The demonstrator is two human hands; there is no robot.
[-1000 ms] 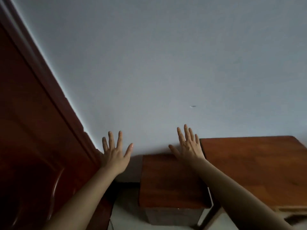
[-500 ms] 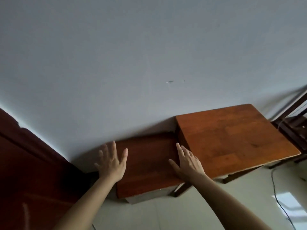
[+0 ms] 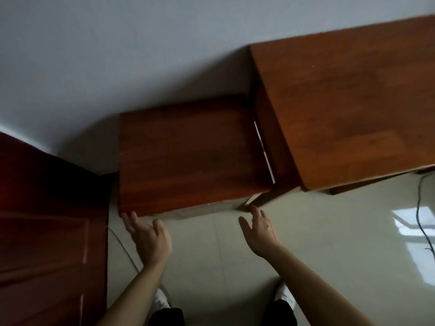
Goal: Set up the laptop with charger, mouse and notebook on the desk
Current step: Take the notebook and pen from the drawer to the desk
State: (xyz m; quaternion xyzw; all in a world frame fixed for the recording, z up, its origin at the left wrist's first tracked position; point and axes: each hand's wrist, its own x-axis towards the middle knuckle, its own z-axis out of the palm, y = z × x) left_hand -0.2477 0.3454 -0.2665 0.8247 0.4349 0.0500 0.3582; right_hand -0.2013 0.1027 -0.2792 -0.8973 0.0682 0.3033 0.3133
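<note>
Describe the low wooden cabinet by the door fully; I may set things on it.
The low cabinet has a flat reddish-brown wood-look top, bare, and a paler front face below. It stands against the grey wall, between the dark door and the taller desk. Both open hands, left hand and right hand, reach toward its front edge; contact is unclear.

Grey wall, glossy tiled floor

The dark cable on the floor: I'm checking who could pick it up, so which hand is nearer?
Right. The right hand hangs over the tiles left of the cable; the left hand is farther left, at the low cabinet.
</note>
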